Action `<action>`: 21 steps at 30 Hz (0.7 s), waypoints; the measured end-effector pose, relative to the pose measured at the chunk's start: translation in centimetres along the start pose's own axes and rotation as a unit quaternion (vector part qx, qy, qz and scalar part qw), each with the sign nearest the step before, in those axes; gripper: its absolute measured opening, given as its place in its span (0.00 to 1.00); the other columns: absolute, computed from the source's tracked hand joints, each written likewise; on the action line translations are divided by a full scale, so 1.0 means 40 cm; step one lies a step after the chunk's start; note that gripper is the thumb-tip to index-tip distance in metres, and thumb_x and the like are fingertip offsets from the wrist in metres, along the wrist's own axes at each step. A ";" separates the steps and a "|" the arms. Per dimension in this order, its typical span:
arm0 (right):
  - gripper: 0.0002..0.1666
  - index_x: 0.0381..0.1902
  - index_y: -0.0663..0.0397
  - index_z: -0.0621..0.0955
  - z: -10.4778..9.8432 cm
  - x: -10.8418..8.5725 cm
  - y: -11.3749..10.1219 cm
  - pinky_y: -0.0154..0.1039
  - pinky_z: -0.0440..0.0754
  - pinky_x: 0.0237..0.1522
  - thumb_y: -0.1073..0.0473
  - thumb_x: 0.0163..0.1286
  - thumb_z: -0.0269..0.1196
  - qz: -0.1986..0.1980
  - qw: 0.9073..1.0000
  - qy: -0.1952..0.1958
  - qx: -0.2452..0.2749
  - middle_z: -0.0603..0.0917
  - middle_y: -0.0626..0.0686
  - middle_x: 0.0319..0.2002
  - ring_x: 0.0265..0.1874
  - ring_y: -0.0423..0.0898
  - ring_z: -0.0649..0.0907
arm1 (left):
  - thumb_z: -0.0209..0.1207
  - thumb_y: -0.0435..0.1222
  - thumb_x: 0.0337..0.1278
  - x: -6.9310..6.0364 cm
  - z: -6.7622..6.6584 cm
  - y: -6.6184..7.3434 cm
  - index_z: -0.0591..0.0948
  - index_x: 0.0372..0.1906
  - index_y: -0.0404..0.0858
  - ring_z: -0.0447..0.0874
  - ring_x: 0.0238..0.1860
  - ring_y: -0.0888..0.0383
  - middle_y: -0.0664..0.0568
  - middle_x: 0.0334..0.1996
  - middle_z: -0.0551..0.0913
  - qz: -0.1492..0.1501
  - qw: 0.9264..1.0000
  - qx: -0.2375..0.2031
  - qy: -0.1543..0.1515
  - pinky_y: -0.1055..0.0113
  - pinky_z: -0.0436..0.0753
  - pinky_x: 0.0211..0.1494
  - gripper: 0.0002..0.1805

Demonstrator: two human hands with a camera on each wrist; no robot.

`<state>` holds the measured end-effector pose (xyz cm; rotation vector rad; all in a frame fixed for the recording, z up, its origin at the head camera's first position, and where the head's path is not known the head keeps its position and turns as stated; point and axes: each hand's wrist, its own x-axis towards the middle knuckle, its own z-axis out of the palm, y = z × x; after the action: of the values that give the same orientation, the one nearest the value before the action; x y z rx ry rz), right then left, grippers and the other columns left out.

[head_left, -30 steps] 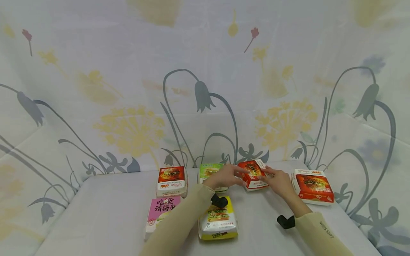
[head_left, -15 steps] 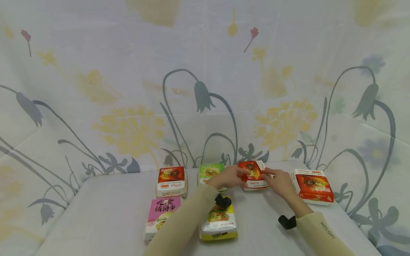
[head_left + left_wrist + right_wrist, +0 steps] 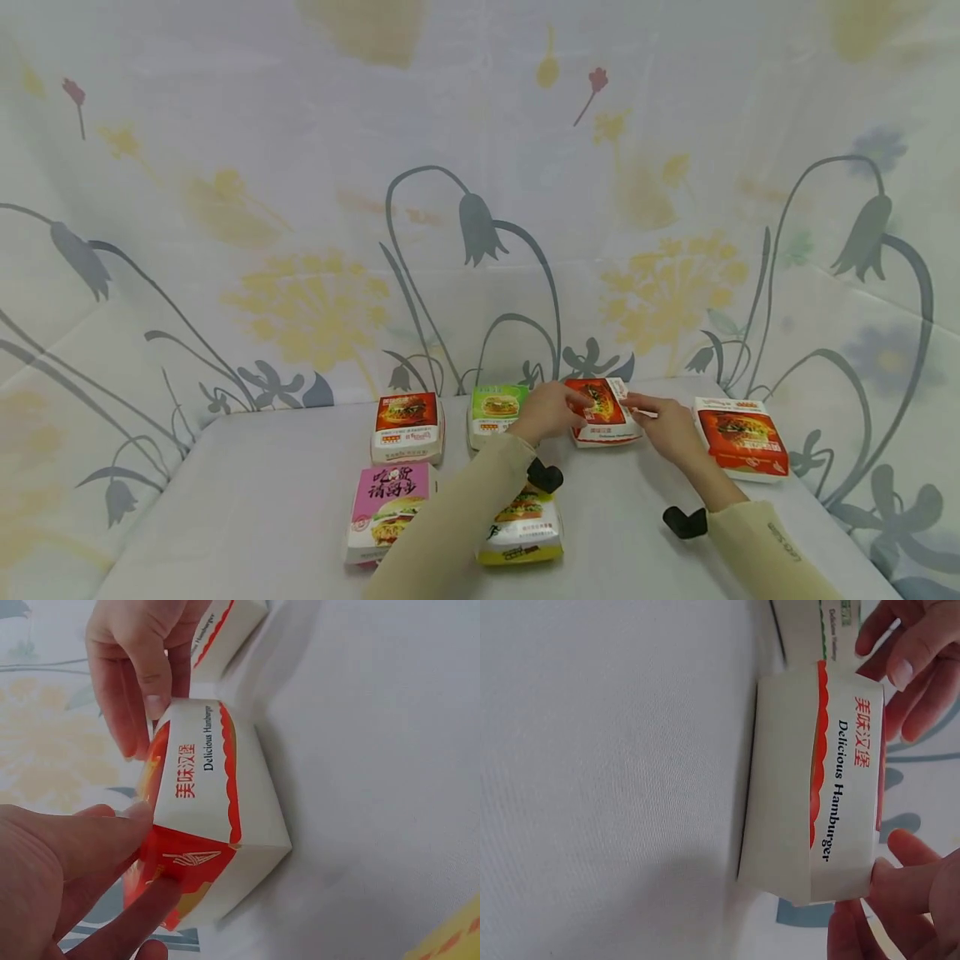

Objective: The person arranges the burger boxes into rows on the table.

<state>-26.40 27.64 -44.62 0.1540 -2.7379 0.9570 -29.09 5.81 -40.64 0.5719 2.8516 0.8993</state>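
Note:
A red-and-white hamburger box [image 3: 598, 412] sits on the cloth in the back row, between my hands. My left hand [image 3: 551, 411] holds its left end; in the left wrist view the thumb lies at the top corner and a finger on the red side face. At the opposite end, my right hand [image 3: 670, 427] holds the box with the thumb by the upper edge and fingers around the end, as the right wrist view shows. Printed lettering runs along the box's front [image 3: 844, 780]. My left hand partly covers the green hamburger box [image 3: 497, 410] beside it.
Another red box [image 3: 741, 437] stands to the right, and one more red box [image 3: 407, 427] at the back left. In front are a pink box [image 3: 392, 510] and a yellow-and-white box [image 3: 522, 533], partly behind my left sleeve. A flowered cloth [image 3: 480, 183] hangs behind.
The red box between my hands has turned from a slant to nearly straight and lies flat. Both hands have stayed at its ends. The head view has shifted slightly.

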 end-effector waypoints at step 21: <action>0.19 0.59 0.60 0.82 -0.003 -0.003 0.023 0.57 0.81 0.48 0.63 0.73 0.61 -0.015 0.999 0.002 0.035 0.80 0.64 0.59 0.58 0.66 0.77 | 0.67 0.31 0.57 0.004 0.013 -0.007 0.90 0.48 0.54 0.71 0.28 0.60 0.60 0.30 0.78 -0.019 1.000 -0.017 0.014 0.71 0.70 0.25 0.17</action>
<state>-26.41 28.45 -45.12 0.2034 -2.6926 1.0432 -29.20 5.93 -41.21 0.5047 2.8558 0.9540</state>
